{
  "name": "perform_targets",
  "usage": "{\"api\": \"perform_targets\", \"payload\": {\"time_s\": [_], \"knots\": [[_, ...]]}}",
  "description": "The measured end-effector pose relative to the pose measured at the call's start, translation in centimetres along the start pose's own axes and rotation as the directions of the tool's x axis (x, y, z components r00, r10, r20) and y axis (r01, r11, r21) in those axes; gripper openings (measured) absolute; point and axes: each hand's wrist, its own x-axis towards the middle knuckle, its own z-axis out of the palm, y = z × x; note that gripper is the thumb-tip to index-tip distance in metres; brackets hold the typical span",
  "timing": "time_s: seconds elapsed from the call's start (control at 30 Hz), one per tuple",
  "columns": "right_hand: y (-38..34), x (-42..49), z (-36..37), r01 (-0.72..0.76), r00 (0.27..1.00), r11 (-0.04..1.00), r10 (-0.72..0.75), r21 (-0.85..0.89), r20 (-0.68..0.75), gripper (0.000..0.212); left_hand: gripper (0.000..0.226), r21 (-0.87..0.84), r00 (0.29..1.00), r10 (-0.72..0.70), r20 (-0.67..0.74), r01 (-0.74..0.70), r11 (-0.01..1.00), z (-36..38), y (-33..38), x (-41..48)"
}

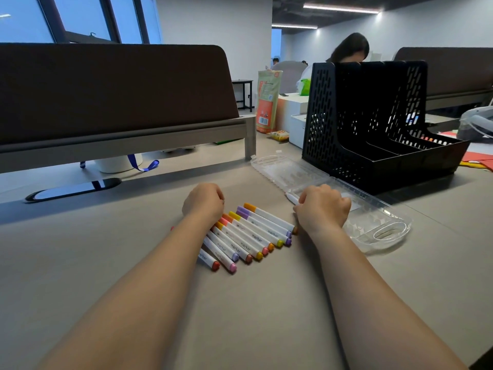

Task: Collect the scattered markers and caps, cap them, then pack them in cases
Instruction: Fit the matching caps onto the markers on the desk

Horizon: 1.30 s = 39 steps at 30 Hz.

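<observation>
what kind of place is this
Most likely an open-plan office: a padded desk divider, a black file rack on the desk, and ceiling strip lights over more desks behind.

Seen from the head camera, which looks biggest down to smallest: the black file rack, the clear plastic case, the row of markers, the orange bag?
1. black file rack
2. clear plastic case
3. row of markers
4. orange bag; it stands far back, so real size is unsure.

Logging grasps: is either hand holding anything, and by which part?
The right hand grips a white marker along its barrel, one end poking out. What the left hand holds cannot be told.
</observation>
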Motion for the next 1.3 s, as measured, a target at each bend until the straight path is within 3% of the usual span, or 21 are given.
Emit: {"api": "perform_targets", "payload": {"time_s": [0.13,0.27,0.4,0.5,0.57,0.63,0.67,0.73,0.87,1.03,1.3], "knots": [[-0.1,0.1,0.1,-0.010,1.000,1.000,0.010,-0.013,0.024,0.023,0.013,-0.006,0.999,0.012,-0.035,-0.013,1.000,0.2,0.0,-0.3],[-0.3,0.0,0.0,0.014,0.999,0.999,-0.011,-0.051,0.050,0.022,0.026,-0.279,0.997,0.057,-0.054,-0.070,0.958,-0.4,-0.1,-1.2],[-0.9,-0.3,0.0,0.086,0.993,0.994,-0.081,-0.062,0.081,0.022,0.033,-0.572,0.997,0.063,-0.052,-0.082,0.816,-1.5,0.0,-3.0],[-2.0,-1.0,0.1,0.161,0.982,0.967,-0.177,0.196,0.069,0.019,0.030,-0.798,0.999,-0.001,0.035,0.028,0.602,-2.0,-0.3,-4.1],[-3.0,-1.6,-0.4,0.122,0.974,0.830,-0.206,0.544,0.095,0.014,0.030,-0.888,0.992,-0.035,0.124,0.127,0.443,-2.3,-0.6,-4.5],[-3.8,-2.3,-1.7,-0.026,0.958,0.535,-0.227,0.844,0.173,0.012,0.031,-0.933,0.983,-0.059,0.173,0.183,0.309,-2.4,-0.8,-4.7],[-4.1,-2.6,-2.4,-0.113,0.942,0.399,-0.250,0.910,0.226,0.011,0.030,-0.946,0.981,-0.064,0.182,0.192,0.260,-2.5,-0.8,-4.8],[-4.3,-2.9,-3.3,-0.288,0.888,0.214,-0.304,0.933,0.344,0.008,0.026,-0.961,0.979,-0.064,0.196,0.204,0.188,-2.5,-0.9,-5.1],[-4.1,-2.6,-3.4,-0.521,0.792,-0.039,-0.393,0.852,0.467,0.016,0.022,-0.973,0.977,-0.008,0.215,0.215,0.085,-2.2,-0.7,-5.4],[-3.8,-2.5,-3.4,-0.616,0.751,-0.149,-0.406,0.773,0.521,0.022,0.028,-0.973,0.970,0.082,0.230,0.228,0.029,-2.2,-0.6,-5.4],[-3.9,-2.7,-3.6,-0.643,0.715,-0.112,-0.444,0.758,0.541,0.031,0.025,-0.970,0.964,0.104,0.244,0.244,0.017,-2.2,-0.4,-5.6]]}}
